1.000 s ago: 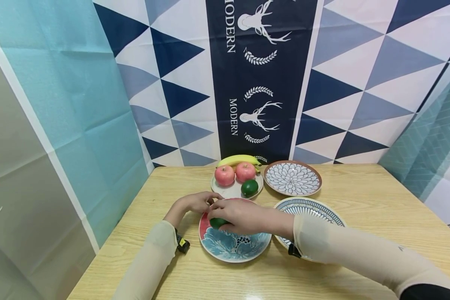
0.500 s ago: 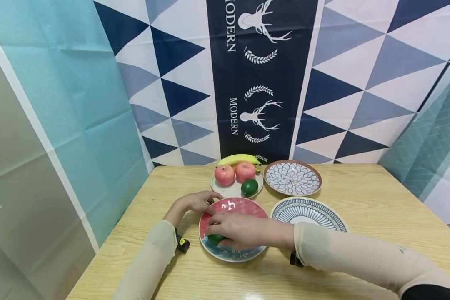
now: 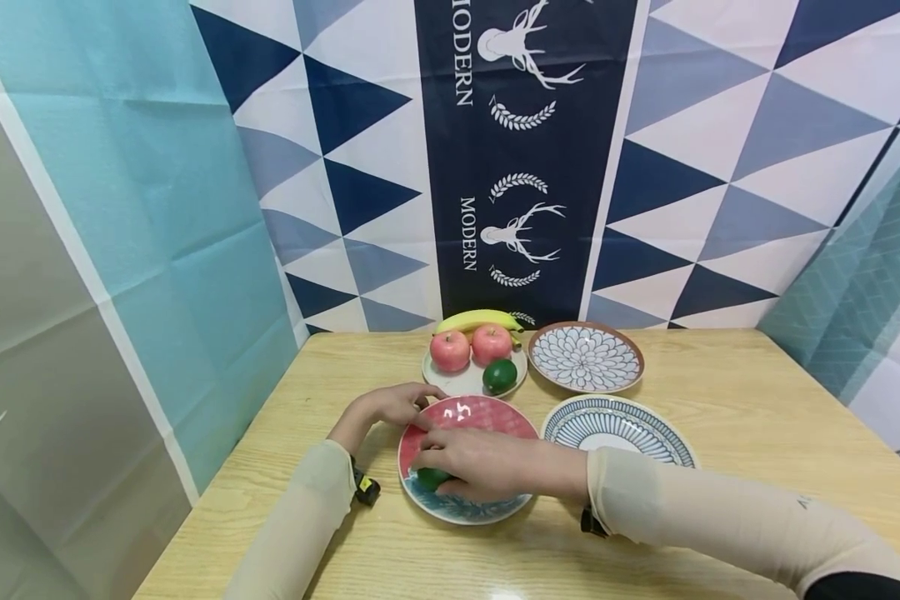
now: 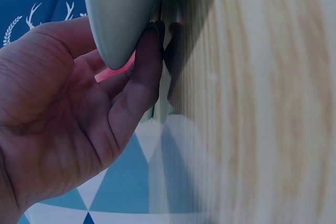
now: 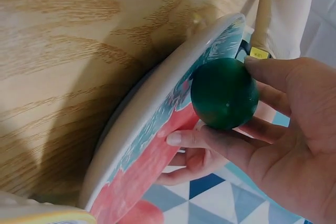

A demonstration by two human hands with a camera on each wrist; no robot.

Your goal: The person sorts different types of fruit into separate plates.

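My right hand (image 3: 483, 462) holds a smooth dark green lime (image 3: 432, 477) over the left part of a red-and-blue plate (image 3: 495, 417). In the right wrist view, the thumb and fingers curl about the lime (image 5: 223, 95), close to the painted face of the plate (image 5: 157, 150). My left hand (image 3: 397, 406) grips the plate's far left rim. From the left wrist, the hand (image 4: 58, 108) shows with its fingers on both sides of the plate's pale edge (image 4: 121, 19), some reaching underneath. The far fingertips of that hand are hidden behind the plate.
Behind the plate stands a small white plate (image 3: 450, 384) with a banana (image 3: 476, 319), two red apples (image 3: 450, 351) and another lime (image 3: 499, 377). To the right are a brown-rimmed flower-patterned plate (image 3: 587, 358) and a blue-and-white plate (image 3: 607, 425), partly covered by the right arm.
My right hand has moved the lime towards the near side of the plate over the first half second, then barely moved. My left hand stays on the rim.
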